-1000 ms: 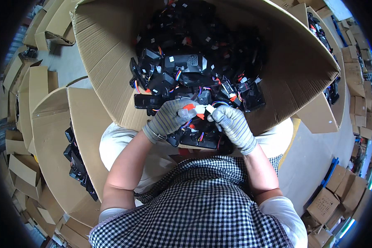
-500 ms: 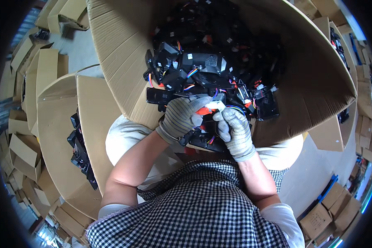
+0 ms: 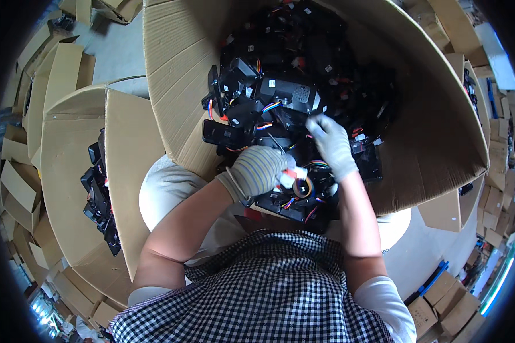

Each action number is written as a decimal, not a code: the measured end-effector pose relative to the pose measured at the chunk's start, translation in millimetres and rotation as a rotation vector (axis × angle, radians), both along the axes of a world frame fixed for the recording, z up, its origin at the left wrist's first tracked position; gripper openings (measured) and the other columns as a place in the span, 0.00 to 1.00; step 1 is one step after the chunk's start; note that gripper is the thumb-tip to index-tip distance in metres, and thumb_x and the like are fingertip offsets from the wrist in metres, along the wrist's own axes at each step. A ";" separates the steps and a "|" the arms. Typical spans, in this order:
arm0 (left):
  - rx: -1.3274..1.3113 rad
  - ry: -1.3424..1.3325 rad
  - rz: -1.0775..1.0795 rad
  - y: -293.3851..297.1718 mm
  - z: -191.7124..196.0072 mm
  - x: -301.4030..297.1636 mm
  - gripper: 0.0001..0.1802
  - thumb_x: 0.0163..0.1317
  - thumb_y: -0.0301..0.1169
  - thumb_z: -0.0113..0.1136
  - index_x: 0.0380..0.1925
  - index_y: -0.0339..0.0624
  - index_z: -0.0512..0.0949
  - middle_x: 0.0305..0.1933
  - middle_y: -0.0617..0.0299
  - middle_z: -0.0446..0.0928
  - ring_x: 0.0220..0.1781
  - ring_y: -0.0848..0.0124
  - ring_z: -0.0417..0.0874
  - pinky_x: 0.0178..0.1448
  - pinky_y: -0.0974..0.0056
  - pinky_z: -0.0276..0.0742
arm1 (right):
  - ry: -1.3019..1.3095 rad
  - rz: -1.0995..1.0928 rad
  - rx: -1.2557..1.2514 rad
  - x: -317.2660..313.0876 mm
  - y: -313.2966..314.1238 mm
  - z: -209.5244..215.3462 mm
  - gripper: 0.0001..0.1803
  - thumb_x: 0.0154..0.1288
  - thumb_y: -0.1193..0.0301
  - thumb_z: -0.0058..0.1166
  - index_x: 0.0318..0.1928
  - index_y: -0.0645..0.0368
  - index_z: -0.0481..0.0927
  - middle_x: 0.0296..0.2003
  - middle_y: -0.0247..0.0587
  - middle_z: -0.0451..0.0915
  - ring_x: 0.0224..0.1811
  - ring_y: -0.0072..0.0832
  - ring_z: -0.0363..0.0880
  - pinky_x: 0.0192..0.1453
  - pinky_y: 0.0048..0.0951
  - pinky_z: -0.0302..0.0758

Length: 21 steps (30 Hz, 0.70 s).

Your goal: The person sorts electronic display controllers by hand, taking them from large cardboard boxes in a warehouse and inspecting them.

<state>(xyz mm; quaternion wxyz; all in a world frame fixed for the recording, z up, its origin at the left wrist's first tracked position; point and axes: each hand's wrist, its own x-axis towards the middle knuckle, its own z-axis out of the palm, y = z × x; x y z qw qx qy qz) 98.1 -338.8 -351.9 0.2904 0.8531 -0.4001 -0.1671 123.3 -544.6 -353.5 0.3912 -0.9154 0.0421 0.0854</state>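
Observation:
My left hand (image 3: 260, 170), in a striped knit glove, is closed near the front of a large carton. A red-and-white connector (image 3: 292, 176) shows at its fingertips, and a thin dark rod-like piece sticks up past its knuckles. Beneath it, coloured wires (image 3: 303, 187) run among black plastic units. My gloved right hand (image 3: 334, 147) is above the heap to the right, its fingers bent toward a black unit and blurred by motion; whether anything is in them is hidden. A wide black housing (image 3: 286, 94) with a white label lies just beyond.
The tilted carton (image 3: 180, 74) surrounds the heap, its walls rising left and right. A second carton (image 3: 74, 171) at my left holds more black units (image 3: 100, 197). Cardboard boxes (image 3: 440, 297) and a blue bar (image 3: 435, 280) are on the floor to the right.
My right hand has left the connector beside my left hand and moved up and away over the heap. My left hand has stayed close by, lower and slightly right, with the connector.

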 end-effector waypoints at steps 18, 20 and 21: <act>-0.169 0.251 -0.214 1.8 21.9 -8.7 0.22 0.48 0.48 0.61 0.35 0.41 0.79 0.29 0.49 0.79 0.34 0.51 0.81 0.42 0.51 0.76 | 0.177 -0.442 1.773 43.8 43.0 -41.0 0.08 0.63 0.72 0.51 0.41 0.59 0.77 0.44 0.40 0.81 0.48 0.33 0.79 0.56 0.37 0.76; 0.032 0.271 -0.260 0.5 30.1 -7.9 0.25 0.51 0.53 0.58 0.36 0.44 0.80 0.30 0.49 0.80 0.35 0.52 0.80 0.42 0.54 0.76 | 0.262 -0.474 1.806 38.1 49.9 -38.9 0.09 0.64 0.71 0.49 0.42 0.59 0.77 0.44 0.40 0.81 0.48 0.33 0.79 0.54 0.36 0.76; 0.063 0.310 -0.231 -3.1 35.8 -5.9 0.26 0.54 0.55 0.56 0.33 0.42 0.80 0.27 0.49 0.79 0.32 0.51 0.80 0.40 0.53 0.75 | 0.344 -0.532 1.796 39.1 42.5 -53.0 0.10 0.65 0.71 0.49 0.45 0.60 0.77 0.42 0.39 0.81 0.42 0.31 0.81 0.48 0.35 0.79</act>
